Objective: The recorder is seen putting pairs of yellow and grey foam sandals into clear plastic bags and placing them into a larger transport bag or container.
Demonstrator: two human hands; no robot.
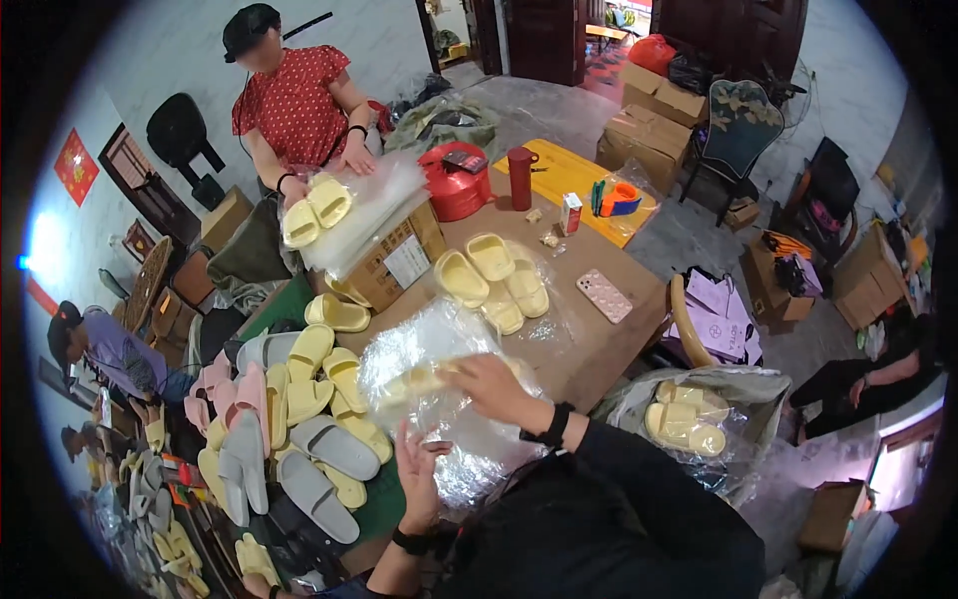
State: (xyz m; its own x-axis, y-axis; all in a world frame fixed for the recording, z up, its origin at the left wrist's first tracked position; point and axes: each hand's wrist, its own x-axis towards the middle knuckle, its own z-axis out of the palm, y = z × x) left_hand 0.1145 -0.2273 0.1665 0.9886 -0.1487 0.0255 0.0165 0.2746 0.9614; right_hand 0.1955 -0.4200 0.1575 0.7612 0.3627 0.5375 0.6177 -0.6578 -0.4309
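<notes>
In front of me lies a pile of clear plastic bags (454, 454). A pale yellow slipper (411, 383) shows at its far side, partly covered by clear plastic. My right hand (499, 391) grips that slipper, its fingers bent over the near side. My left hand (421, 477) is raised at the pile's left edge, fingers apart, and nothing shows in it. Left of it are heaped loose slippers: yellow ones (310, 351), grey ones (317, 494) and pink ones (249, 399). Beyond the pile, bagged yellow slippers (491, 258) lie on the brown tabletop (579, 339).
Across the table, a person (299, 110) in red handles yellow slippers (317, 210) on plastic sheets over a cardboard box (399, 260). A phone (604, 297), red flask (521, 178) and red container (456, 182) stand or lie there. At right, a sack (763, 389) holds bagged slippers.
</notes>
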